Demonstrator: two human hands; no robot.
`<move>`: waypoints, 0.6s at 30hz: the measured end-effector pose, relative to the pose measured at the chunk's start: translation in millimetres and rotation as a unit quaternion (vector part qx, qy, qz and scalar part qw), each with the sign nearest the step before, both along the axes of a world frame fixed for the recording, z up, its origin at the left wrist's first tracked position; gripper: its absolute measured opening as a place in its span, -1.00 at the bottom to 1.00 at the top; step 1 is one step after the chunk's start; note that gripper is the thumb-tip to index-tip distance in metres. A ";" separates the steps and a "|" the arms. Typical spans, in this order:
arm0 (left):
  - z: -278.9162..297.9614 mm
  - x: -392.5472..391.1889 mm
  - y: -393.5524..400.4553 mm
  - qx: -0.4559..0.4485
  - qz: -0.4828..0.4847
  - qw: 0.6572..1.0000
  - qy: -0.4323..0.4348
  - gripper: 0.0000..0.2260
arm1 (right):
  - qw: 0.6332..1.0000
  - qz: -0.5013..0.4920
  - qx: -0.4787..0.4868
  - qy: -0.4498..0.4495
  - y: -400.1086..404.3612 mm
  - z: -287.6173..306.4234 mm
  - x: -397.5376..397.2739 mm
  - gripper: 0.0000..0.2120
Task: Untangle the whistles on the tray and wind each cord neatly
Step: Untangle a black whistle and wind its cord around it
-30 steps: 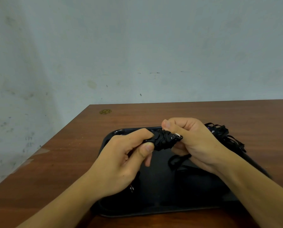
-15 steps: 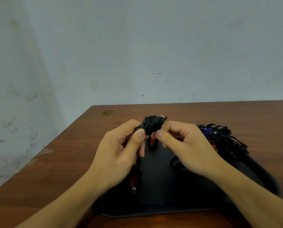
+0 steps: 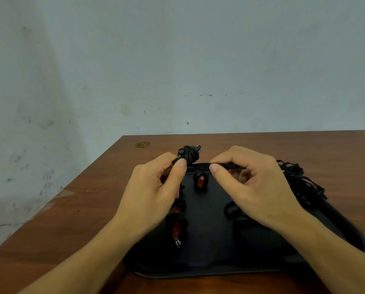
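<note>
A black tray lies on a brown wooden table, and both hands work above its far half. The left hand is raised over the tray's far left corner, its thumb and curled fingers pinching a whistle wound tightly in black cord; the bundle sticks up past the fingertips, just beyond the tray's far rim, with a glint of metal at its top right. The right hand hovers over the far middle of the tray with its fingers curled and thumb drawn toward the index finger; something small and reddish sits under the curled fingers, but whether the hand actually holds it cannot be told. Between the two hands, on the tray near its far rim, rests a red whistle wrapped in black cord. Along the tray's left side, below the left hand, lies another red whistle bound in black cord, with a small metal ring at its near end. A loose tangle of black cords is heaped at the tray's far right corner, behind the right wrist, and a dark loop of cord shows on the tray just beneath the right palm. Beyond the tray's far left corner a small round brass-coloured mark sits on the table close to the pale, scuffed wall.
</note>
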State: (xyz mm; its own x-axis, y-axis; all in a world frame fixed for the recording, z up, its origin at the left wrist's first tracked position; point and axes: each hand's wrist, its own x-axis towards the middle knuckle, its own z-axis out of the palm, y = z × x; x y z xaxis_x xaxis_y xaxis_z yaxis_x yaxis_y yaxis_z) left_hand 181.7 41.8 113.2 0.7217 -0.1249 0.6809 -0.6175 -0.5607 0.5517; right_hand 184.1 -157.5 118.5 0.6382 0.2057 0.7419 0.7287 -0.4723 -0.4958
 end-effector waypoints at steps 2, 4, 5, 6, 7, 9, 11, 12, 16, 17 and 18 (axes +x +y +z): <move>-0.2 0.3 0.7 0.008 0.002 1.000 -0.004 -0.68 | 0.999 0.004 0.037 0.005 0.9 0.9 -1.7 -0.92; -0.5 0.3 0.7 0.014 0.003 1.000 -0.004 -0.66 | 0.998 0.015 0.060 0.014 1.4 -0.5 -2.0 -0.89; -0.5 0.4 0.6 0.019 0.004 1.000 -0.004 -0.66 | 0.997 0.025 0.071 0.020 1.4 -0.7 -2.2 -0.87; -0.8 0.7 0.9 0.025 0.006 1.000 -0.004 -0.65 | 0.995 0.042 0.084 0.029 1.6 -0.1 -2.5 -0.87; -1.2 1.2 1.7 0.032 0.011 0.999 -0.006 -0.65 | 0.992 0.063 0.102 0.041 1.7 0.3 -2.3 -0.86; -1.5 2.0 2.9 0.045 0.021 0.999 -0.007 -0.64 | 0.980 0.112 0.148 0.074 2.7 2.3 -2.5 -0.86; -1.5 1.6 3.1 0.058 0.027 0.998 -0.004 -0.64 | 0.963 0.156 0.186 0.121 3.3 3.5 -2.5 -0.89; -1.2 1.2 2.7 0.072 0.029 0.997 -0.006 -0.65 | 0.954 0.174 0.198 0.143 3.2 3.6 -2.3 -0.89; 0.5 -2.3 1.2 0.169 0.000 0.985 -0.036 -0.69 | 0.965 0.160 0.168 0.126 1.1 -0.2 1.6 -0.83; 1.6 -4.9 0.8 0.198 -0.008 0.979 -0.054 -0.71 | 0.977 0.134 0.130 0.106 1.3 -1.8 1.8 -0.78; 3.8 -6.5 -0.1 0.225 -0.014 0.972 -0.074 -0.73 | 0.987 0.109 0.085 0.082 1.3 -1.9 2.2 -0.75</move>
State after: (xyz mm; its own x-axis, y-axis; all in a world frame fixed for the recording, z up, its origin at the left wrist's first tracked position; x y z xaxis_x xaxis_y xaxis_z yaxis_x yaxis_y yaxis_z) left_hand 175.2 41.7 117.0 0.6116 -0.4523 0.6491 -0.6906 -0.7055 0.1591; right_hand 186.3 -156.3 116.6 0.7064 0.2325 0.6685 0.7076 -0.2119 -0.6740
